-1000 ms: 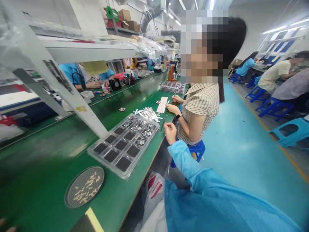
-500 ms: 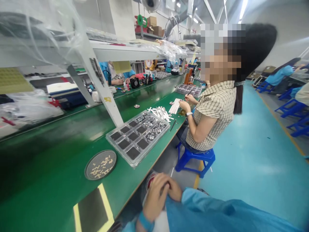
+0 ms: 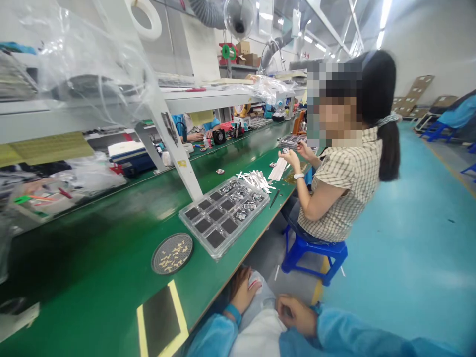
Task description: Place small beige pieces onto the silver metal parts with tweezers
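Note:
My left hand (image 3: pixel 242 293), with a blue band at the wrist, rests on my leg beside the bench edge. Its fingers are spread over the knee, partly in shadow, and nothing shows in them. To the right, my right hand (image 3: pixel 296 313) lies over my lap with its fingers curled in and no object visible in it. On the green bench (image 3: pixel 111 277) near my hands are a dark pad with yellow edges (image 3: pixel 161 317), a round mesh dish (image 3: pixel 154 258) holding small pale pieces, and a clear compartment tray (image 3: pixel 216 252) with dark squares and small metal parts.
A person in a checked shirt (image 3: pixel 344 198) sits on a blue stool (image 3: pixel 316 253), handling a small part. White strips (image 3: pixel 256 179) and a dark tool (image 3: pixel 275 198) lie beyond the tray. A shelf post (image 3: pixel 178 148) rises at the bench's middle.
My hands, earlier together, are now apart, the left on my leg and the right over my lap. The view has shifted. The seated person's hands are raised slightly.

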The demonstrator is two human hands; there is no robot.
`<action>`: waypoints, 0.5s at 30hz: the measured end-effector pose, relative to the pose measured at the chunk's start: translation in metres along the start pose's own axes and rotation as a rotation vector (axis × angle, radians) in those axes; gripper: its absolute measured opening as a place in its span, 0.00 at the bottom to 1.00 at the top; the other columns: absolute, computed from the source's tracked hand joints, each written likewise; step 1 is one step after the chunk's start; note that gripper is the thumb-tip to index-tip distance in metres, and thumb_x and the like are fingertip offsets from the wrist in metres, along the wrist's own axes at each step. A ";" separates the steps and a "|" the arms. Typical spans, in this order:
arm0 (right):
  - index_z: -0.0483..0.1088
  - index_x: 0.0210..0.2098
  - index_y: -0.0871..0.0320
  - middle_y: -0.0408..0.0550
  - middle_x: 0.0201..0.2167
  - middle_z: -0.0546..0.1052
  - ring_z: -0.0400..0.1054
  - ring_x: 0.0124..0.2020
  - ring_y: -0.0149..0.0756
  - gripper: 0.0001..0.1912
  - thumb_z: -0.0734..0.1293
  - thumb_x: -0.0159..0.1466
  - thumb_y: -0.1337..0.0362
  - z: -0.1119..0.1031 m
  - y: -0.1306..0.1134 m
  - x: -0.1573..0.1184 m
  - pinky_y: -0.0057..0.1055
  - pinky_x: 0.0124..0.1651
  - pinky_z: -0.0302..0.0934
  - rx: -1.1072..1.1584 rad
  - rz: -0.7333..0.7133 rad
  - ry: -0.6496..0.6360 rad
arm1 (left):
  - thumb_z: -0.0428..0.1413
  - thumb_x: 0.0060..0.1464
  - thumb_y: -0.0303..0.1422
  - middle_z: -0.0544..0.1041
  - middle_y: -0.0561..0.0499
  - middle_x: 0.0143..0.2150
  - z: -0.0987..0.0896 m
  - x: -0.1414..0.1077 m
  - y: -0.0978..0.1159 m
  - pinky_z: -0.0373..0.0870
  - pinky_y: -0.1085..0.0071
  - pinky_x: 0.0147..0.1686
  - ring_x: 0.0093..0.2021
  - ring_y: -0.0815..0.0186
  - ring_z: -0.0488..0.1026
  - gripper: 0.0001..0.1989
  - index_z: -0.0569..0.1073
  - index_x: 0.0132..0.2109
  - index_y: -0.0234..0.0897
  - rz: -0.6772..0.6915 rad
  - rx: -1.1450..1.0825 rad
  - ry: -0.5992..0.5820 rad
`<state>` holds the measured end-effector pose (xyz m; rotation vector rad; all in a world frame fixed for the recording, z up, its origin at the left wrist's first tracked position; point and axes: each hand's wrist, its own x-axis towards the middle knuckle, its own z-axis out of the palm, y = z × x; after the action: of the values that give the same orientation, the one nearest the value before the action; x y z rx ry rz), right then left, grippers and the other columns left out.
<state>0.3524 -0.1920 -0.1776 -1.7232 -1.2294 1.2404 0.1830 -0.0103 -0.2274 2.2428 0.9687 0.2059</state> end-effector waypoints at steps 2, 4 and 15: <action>0.72 0.28 0.50 0.49 0.27 0.73 0.74 0.37 0.48 0.13 0.65 0.53 0.48 0.003 -0.001 0.004 0.47 0.46 0.66 0.084 0.070 -0.021 | 0.58 0.60 0.38 0.72 0.38 0.61 -0.005 0.003 0.006 0.62 0.60 0.67 0.64 0.49 0.67 0.25 0.74 0.61 0.34 -0.022 0.034 0.002; 0.76 0.32 0.46 0.48 0.25 0.73 0.75 0.35 0.48 0.14 0.66 0.53 0.47 -0.001 0.001 0.001 0.48 0.44 0.66 0.163 0.155 -0.078 | 0.59 0.60 0.37 0.74 0.40 0.57 -0.010 0.004 0.012 0.62 0.59 0.66 0.61 0.51 0.68 0.19 0.77 0.56 0.36 -0.038 0.061 -0.004; 0.79 0.45 0.29 0.48 0.46 0.83 0.76 0.54 0.43 0.23 0.70 0.48 0.46 -0.031 0.006 -0.022 0.42 0.54 0.63 0.444 0.392 -0.447 | 0.61 0.63 0.35 0.76 0.43 0.50 -0.018 -0.009 0.034 0.64 0.53 0.62 0.58 0.54 0.70 0.09 0.77 0.45 0.32 -0.157 0.190 0.064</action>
<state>0.3815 -0.2142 -0.1658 -1.4320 -0.7663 2.0412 0.1894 -0.0244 -0.1912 2.3282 1.2384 0.1206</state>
